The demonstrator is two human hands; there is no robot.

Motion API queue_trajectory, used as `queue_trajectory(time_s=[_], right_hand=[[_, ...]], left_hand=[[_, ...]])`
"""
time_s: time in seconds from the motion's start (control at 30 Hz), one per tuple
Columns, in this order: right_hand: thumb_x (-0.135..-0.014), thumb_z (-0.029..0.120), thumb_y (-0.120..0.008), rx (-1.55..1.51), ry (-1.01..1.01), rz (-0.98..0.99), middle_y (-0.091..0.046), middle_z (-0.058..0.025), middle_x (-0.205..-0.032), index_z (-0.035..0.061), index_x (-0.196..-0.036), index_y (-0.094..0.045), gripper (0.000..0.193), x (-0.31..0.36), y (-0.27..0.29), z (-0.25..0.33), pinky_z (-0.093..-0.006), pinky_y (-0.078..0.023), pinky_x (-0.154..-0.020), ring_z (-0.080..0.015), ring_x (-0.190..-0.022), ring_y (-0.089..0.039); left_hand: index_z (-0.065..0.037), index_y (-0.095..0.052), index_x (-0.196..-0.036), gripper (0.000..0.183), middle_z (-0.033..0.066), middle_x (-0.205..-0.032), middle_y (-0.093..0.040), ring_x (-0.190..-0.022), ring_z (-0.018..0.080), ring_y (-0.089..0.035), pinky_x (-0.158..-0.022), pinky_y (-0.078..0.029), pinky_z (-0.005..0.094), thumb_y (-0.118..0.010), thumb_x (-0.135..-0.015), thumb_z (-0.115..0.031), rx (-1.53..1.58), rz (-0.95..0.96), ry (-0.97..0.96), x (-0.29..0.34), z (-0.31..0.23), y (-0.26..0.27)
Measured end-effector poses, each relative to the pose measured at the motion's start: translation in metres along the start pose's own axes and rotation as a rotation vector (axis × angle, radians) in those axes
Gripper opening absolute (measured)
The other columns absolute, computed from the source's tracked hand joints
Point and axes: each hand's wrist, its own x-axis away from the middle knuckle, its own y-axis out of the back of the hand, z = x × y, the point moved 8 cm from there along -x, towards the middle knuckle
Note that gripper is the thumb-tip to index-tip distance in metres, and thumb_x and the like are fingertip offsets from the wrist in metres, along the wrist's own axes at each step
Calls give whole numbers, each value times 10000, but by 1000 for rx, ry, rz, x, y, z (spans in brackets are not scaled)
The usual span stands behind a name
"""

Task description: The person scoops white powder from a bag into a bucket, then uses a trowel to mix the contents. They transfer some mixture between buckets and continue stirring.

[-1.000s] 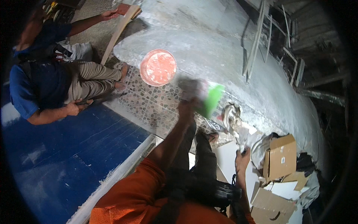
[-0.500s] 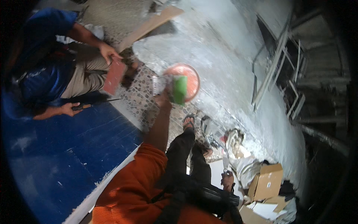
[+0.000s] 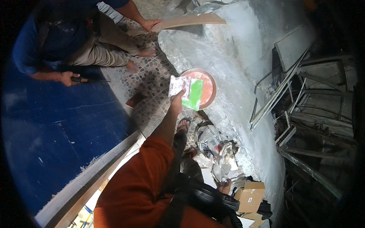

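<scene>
Left hand's [image 3: 176,101] fingers clasp green-white board [image 3: 193,92]; weak grip could drop it into bucket [image 3: 213,91] at floor [image 3: 146,81] edge; right hand's [image 3: 224,187] hold, I cannot tell

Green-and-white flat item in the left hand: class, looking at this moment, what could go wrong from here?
The green-and-white flat item, gripped by the left hand alone, might slip; it overlaps the round basin in view, so it could drop there.
The crumpled grey sack beside the sandalled foot could trip the person.
</scene>
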Motion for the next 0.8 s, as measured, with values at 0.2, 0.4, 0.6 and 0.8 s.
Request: queue_trajectory(time_s=[0.2,0.4,0.6,0.8], right_hand=[[-1005,327,-655,231,-378,329,-659,-59,-891,42,-1213,-612,356,1,-11,-14,-311,-507,-616,-178,-747,-636],[-1016,324,-634,284,-274,567,-651,-41,-766,46,-1167,-658,318,-29,-5,64,-301,-491,-598,-154,-664,-615],[-966,348,-646,532,13,816,-593,-49,-675,41,-1028,-635,313,-44,-75,108,-367,-437,-526,-155,-587,-579],[-972,314,-644,729,-14,910,-593,-45,-692,33,-1082,-621,303,-36,-165,145,-356,-438,-514,-151,-579,-571]], left_hand=[[-10,-476,-1494,635,132,-1236,-656,-1083,259,-603,-957,-475,412,-726,-923,-134,-214,42,-376,94,55,190],[-78,-426,-1509,633,124,-1320,-621,-1161,285,-605,-975,-514,456,-668,-959,-277,-224,162,-323,305,100,278],[-106,-528,-1430,531,71,-1324,-637,-1194,246,-622,-956,-544,458,-647,-1004,-400,482,2,-153,463,116,374],[-12,-593,-1326,504,113,-1225,-691,-1056,243,-676,-897,-561,385,-684,-980,-367,499,-473,-142,542,158,416]])
